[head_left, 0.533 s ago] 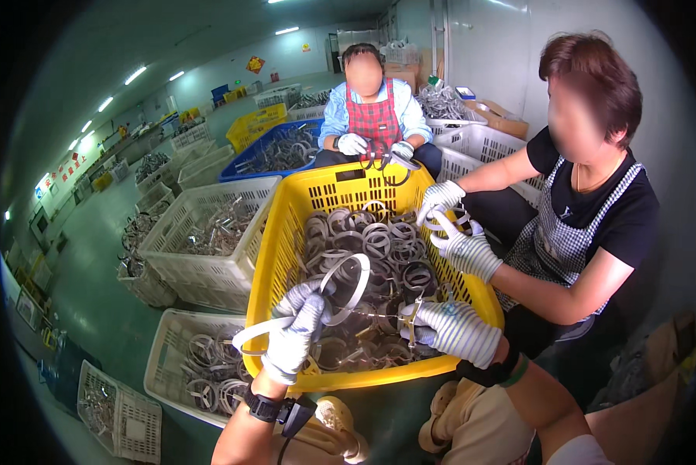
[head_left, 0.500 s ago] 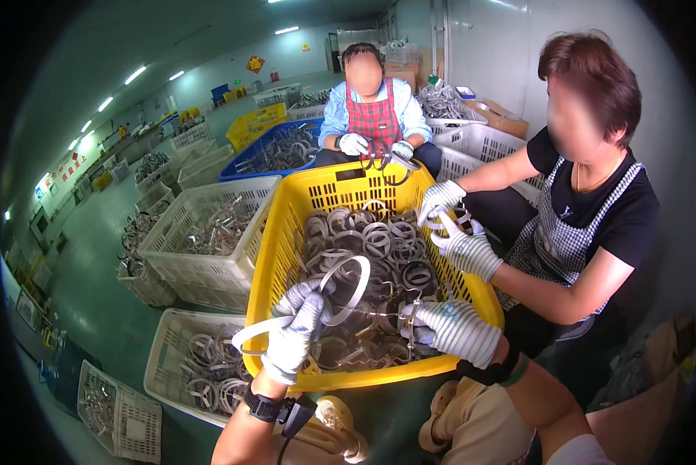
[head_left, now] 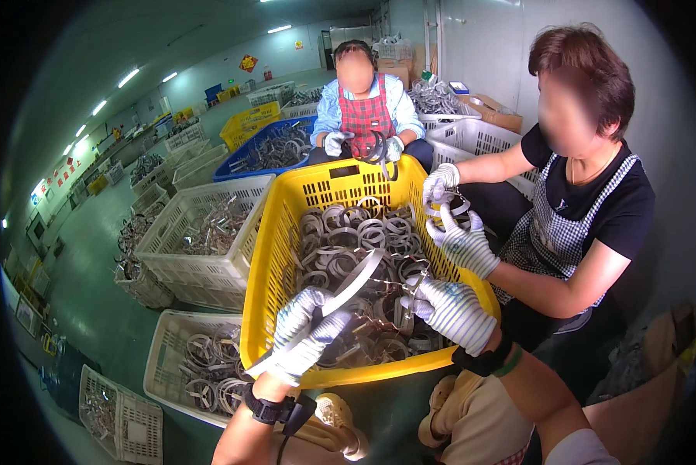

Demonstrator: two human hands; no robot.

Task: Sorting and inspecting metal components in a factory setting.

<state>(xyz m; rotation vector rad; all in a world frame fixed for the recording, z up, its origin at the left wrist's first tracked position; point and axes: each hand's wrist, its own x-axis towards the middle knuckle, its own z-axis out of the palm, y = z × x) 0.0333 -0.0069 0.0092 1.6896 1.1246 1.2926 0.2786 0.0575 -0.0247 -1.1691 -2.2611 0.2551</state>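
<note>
Both my hands, in striped work gloves, are over a yellow plastic basket (head_left: 379, 372) heaped with flat metal ring bands (head_left: 355, 232). A pale, flat metal band (head_left: 357, 280) is gripped in my left hand (head_left: 301, 337), above the near left part of the basket. It slants up and to the right out of my fingers. My right hand (head_left: 452, 314), at the near right side, pinches a small shiny metal clamp part (head_left: 412, 288) between thumb and fingers. Its exact shape is partly hidden by the glove.
Across the basket a person in a red checked apron (head_left: 367, 112) handles dark bands. To the right, another person in a checked apron (head_left: 557, 225) works on a ring. White crates (head_left: 201, 232) and a blue crate (head_left: 232, 167) of metal parts stand to the left.
The band in my left hand has turned from an open loop view to nearly edge-on. My right hand keeps its clamp part. The co-worker across has lowered the dark bands slightly.
</note>
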